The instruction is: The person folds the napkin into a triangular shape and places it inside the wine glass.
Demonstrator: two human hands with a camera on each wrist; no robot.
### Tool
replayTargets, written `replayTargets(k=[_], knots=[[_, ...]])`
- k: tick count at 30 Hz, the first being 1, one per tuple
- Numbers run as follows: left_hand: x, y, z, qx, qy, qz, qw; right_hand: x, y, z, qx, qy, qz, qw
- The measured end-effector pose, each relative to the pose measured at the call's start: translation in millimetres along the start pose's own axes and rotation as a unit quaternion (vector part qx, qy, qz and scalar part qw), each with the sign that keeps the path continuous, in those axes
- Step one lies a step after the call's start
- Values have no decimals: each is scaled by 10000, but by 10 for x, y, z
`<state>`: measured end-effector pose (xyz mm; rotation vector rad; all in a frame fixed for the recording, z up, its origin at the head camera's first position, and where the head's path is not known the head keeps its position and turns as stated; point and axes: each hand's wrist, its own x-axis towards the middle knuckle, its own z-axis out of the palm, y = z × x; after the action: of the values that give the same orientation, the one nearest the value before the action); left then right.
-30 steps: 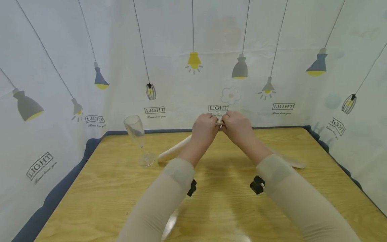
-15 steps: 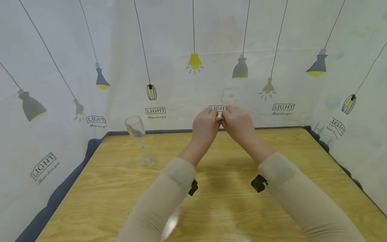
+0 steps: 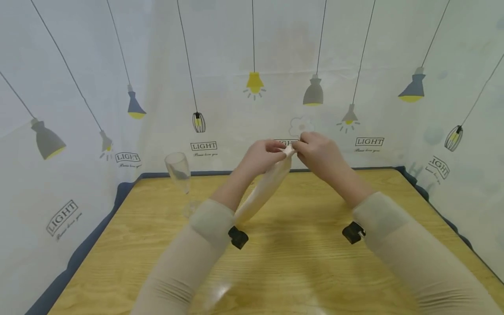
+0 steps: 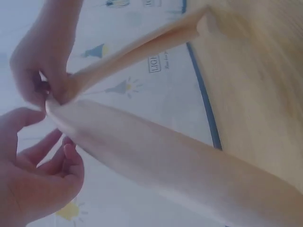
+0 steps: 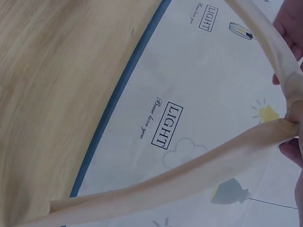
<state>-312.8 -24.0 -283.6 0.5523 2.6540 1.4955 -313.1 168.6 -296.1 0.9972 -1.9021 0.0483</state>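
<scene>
A long cream cloth [image 3: 267, 188], folded into a strip, hangs from its middle above the table. My right hand [image 3: 323, 155] pinches it at the bend. Beside the bend is my left hand [image 3: 260, 157], its fingers loosely bent and spread apart, with fingertips at the cloth's edge. In the left wrist view the two halves of the cloth [image 4: 151, 146] fall away from the pinched point. The right wrist view shows one half of the cloth [image 5: 156, 189] reaching down toward the table; the right hand is mostly cut off at that view's edge.
A clear champagne flute [image 3: 179, 168] stands upright at the table's back left, its foot partly behind the left sleeve. The wooden table [image 3: 283, 271] ends at a dark blue border. A lamp-printed curtain [image 3: 236, 52] surrounds its back and sides.
Earlier both hands gripped the cloth's middle side by side. My left hand has since loosened its fingers and shifted left; my right hand has moved slightly up and right, still pinching the cloth.
</scene>
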Motion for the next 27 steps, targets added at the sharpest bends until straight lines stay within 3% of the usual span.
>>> replayTargets(k=[5,12,16,19,22,27], knots=[[9,-85,-119,-696,-981,52,9927,25,21,-84,384,326,-369,9980],[-61,-218,-197,-1707,-1822,471,9672,116,-28,-243,581,594,-833,9931],[-102,-274,-205,-2289,-2254,665,9447,155,-42,-303,698,686,-965,9905],[-118,-315,-196,-2668,-2689,733,9226,172,-44,-334,827,682,-1009,9891],[-130,-345,-182,-2839,-3038,934,9046,193,-45,-357,942,665,-1050,9878],[-155,-373,-142,-3195,-3297,1291,8789,234,-71,-397,1310,650,-1039,9838]])
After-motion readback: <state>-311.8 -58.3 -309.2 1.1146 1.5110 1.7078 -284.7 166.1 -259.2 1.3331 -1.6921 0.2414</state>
